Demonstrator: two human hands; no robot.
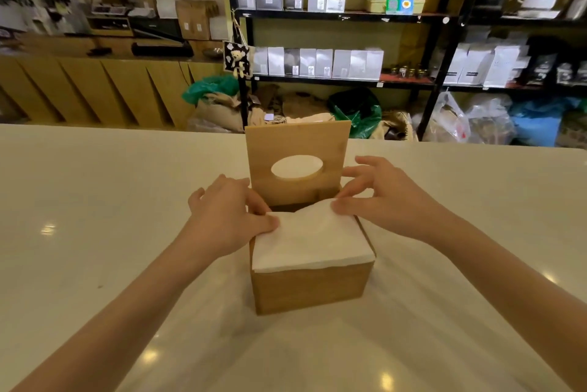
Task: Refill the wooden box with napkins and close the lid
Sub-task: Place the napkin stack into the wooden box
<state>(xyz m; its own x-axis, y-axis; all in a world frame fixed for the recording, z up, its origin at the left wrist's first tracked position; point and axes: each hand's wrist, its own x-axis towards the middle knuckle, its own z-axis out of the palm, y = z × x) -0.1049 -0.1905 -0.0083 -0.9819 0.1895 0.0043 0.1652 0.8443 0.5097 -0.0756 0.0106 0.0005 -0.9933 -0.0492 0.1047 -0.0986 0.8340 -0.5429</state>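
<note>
A square wooden box stands in the middle of the white table. Its hinged lid, with an oval hole, stands upright at the far side. A stack of white napkins lies on the box's open top, sticking up above the rim and tilted, with its far edge raised. My left hand grips the stack's far left corner, thumb on top. My right hand pinches the far right corner with thumb and fingers. The inside of the box is hidden by the napkins.
The white table spreads wide on both sides of the box. Beyond its far edge are black shelves with bags, sacks on the floor and a wooden counter at the left.
</note>
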